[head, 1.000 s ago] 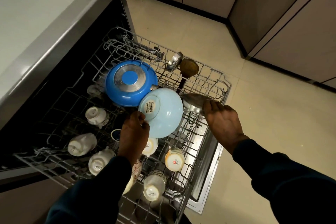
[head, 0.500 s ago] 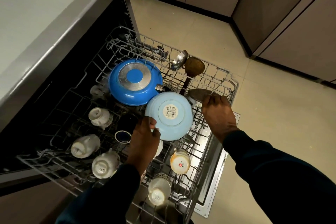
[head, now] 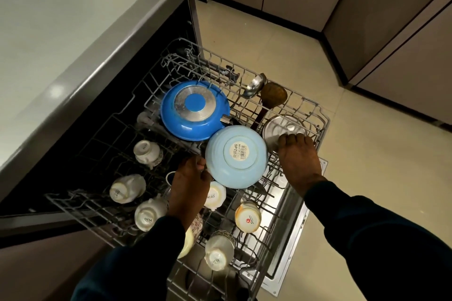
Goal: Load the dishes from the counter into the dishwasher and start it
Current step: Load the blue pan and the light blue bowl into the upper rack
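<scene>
Mid-loading: left hand (head: pixel 188 186) fingers pinching the rim of the upturned pale-blue bowl (head: pixel 236 156), right hand (head: pixel 299 159) fingers curled onto the steel lid (head: pixel 283 129) just beyond; next, presumably, seating both among the rack (head: pixel 320 117) tines, then releasing.

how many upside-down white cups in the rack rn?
6 clearly visible: far left, left edge, front left, beside the left hand, right with red logo, front. Left arm covers at least one more.
</scene>
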